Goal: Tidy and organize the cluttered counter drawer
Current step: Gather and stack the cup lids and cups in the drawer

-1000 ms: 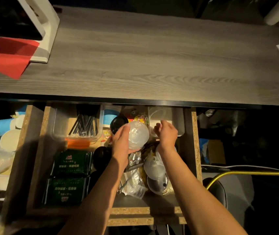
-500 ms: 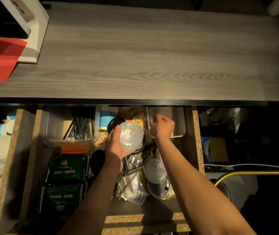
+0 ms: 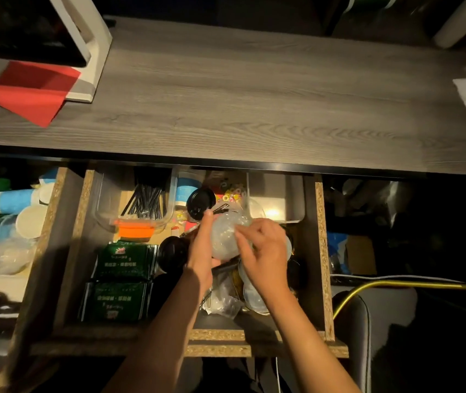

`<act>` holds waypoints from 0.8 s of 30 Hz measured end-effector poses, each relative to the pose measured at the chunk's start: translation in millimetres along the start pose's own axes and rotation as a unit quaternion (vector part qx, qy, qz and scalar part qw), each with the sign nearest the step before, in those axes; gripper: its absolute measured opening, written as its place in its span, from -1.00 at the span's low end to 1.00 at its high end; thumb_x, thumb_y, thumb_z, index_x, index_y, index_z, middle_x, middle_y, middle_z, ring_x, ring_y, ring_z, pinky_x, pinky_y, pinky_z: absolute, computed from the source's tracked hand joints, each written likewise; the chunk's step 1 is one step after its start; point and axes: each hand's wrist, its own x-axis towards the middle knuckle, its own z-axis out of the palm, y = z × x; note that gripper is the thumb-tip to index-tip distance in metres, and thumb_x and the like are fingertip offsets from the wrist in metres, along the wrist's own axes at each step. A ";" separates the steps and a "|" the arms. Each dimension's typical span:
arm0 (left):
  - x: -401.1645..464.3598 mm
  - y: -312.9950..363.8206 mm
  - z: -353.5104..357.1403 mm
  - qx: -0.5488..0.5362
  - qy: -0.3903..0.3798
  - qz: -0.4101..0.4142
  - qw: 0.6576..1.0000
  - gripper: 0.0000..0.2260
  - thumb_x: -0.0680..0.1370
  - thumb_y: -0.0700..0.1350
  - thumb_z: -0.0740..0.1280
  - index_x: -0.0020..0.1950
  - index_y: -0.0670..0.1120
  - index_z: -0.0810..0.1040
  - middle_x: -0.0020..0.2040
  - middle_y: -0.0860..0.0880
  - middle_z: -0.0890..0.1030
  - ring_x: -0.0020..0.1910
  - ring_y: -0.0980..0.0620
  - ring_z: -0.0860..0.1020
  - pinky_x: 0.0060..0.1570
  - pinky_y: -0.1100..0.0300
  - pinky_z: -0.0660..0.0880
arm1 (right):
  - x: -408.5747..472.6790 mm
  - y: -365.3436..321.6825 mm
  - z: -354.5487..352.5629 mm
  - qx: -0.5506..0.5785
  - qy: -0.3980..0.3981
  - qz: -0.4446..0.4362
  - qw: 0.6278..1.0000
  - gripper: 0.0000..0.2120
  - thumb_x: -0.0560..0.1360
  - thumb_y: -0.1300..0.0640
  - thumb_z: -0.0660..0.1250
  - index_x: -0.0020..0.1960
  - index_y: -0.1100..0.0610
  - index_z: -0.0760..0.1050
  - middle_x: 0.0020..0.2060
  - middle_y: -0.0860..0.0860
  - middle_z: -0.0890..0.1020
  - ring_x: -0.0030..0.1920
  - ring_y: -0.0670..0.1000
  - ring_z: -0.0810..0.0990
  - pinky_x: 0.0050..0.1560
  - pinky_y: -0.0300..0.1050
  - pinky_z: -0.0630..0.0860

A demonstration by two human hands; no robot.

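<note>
Head view, looking down on a grey wood-grain countertop (image 3: 254, 95) with an open chipboard-edged drawer (image 3: 321, 251) beneath it. At the drawer's centre the left hand (image 3: 202, 251) gripped a stack of clear domed plastic cup lids (image 3: 226, 236), its fingers curled round the stack's left side and underside. The right hand (image 3: 264, 248) lay at about 3 o'clock of the stack, touching it, with its fingertips (image 3: 238, 234) bent onto the top dome as if pinching or seating a lid; whether it actually held a separate lid could not be told. The stack's stacking axis appeared tilted toward 12 o'clock, away from the wearer.

At 1 o'clock of the stack, against the drawer's back right, stood a clear rectangular plastic bin (image 3: 280, 199), seemingly empty. At 11 o'clock a black round lid (image 3: 200, 201) lay near the left thumb. At 10 o'clock a second clear tray held black drinking straws (image 3: 146, 199). At 8 o'clock lay dark green foil packets (image 3: 124, 259). More clear lids (image 3: 254, 296) rested at 6 o'clock, under the right wrist.

Judged from this layout, the step in hand was gathering loose lids into one stack, with the bin at 1 o'clock a likely destination; the right hand was nearer it.
</note>
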 end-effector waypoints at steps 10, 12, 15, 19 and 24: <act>-11.8 -7.5 -33.7 -0.021 -0.032 -0.009 0.999 -0.20 0.18 0.46 0.45 0.34 0.14 0.51 0.28 -0.04 0.61 0.23 -0.07 0.58 0.20 -0.16 0.53 | -16.4 -13.2 16.2 -0.002 -0.164 -0.079 0.983 -0.67 0.61 0.03 0.15 -0.02 0.10 0.67 -0.02 -0.06 0.69 0.32 -0.07 0.46 0.56 -0.01 0.06; -14.1 -10.7 -36.9 -0.028 -0.026 -0.011 0.999 -0.33 0.25 0.38 0.48 0.31 0.19 0.51 0.29 -0.02 0.59 0.25 -0.08 0.57 0.24 -0.22 0.49 | -14.3 -12.6 19.2 0.030 -0.199 -0.080 0.976 -0.72 0.60 0.09 0.20 -0.03 0.12 0.68 -0.02 -0.06 0.69 0.33 -0.10 0.46 0.56 -0.14 -0.03; -12.6 -14.9 -42.8 -0.064 0.020 -0.010 0.998 -0.72 0.53 0.15 0.37 0.22 0.16 0.56 0.20 -0.06 0.64 0.17 -0.10 0.61 0.20 -0.23 0.52 | -10.5 -16.9 22.0 0.167 -0.223 0.005 0.960 -0.81 0.53 0.09 0.32 -0.01 0.09 0.70 0.06 -0.12 0.66 0.33 -0.12 0.47 0.54 -0.17 0.08; -8.6 -14.3 -48.3 -0.087 0.038 0.013 0.995 -0.72 0.58 0.06 0.33 0.30 0.11 0.55 0.27 -0.08 0.58 0.23 -0.13 0.57 0.11 -0.27 0.56 | 3.1 -37.2 18.9 0.293 -0.116 0.206 0.926 -0.69 0.61 0.01 0.26 0.34 -0.04 0.49 0.27 -0.17 0.53 0.32 -0.21 0.44 0.33 -0.28 0.38; -6.4 -11.1 -52.5 -0.104 0.009 0.025 0.994 -0.55 0.53 0.08 0.34 0.42 0.04 0.46 0.30 -0.08 0.57 0.24 -0.09 0.57 0.13 -0.25 0.55 | 19.3 -41.4 47.6 0.338 -0.216 0.400 0.824 -0.55 0.62 -0.23 0.09 0.30 -0.02 0.55 0.23 0.01 0.63 0.24 0.01 0.59 0.35 0.13 0.46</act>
